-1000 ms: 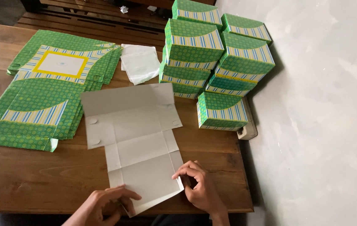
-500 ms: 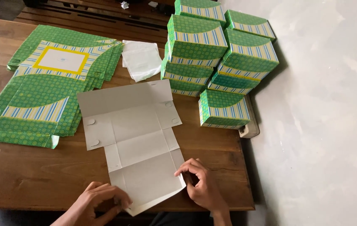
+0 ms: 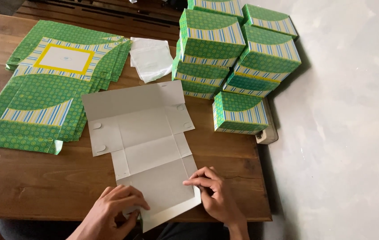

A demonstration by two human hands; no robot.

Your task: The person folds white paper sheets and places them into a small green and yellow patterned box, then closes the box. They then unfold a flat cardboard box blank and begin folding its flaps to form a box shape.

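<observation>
Hiding flat carton blank (image 3: 147, 146) near corners: left hand (image 3: 109, 213), right hand (image 3: 216, 198).

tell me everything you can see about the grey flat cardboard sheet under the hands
The grey cardboard sheet is an unfolded box blank lying plain side up on the wooden table, creased into panels with side flaps and small round tabs. It looks like thin matte card. Its near end overhangs the table edge. The left hand grips the near left corner; the right hand presses fingers on the right edge.
</observation>
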